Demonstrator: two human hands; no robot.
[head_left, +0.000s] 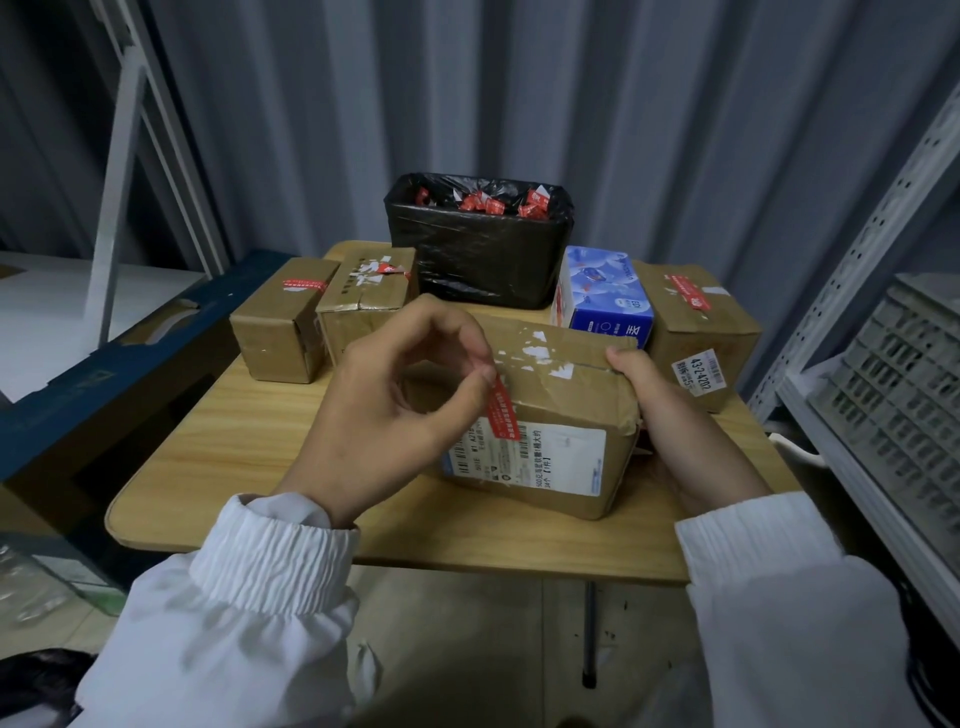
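Red tape strip (503, 410), centre frame, is pinched by the left hand (400, 410), mid-peel from the parcel (566, 415) gripped by the right hand (675, 421); a steady pull is needed next.

One wide-angle view from the person's head — it faces forward and down, close over the box (561, 395) on the wooden table (249, 467), with the black bin (483, 260) and grey wall (623, 104) farther off.
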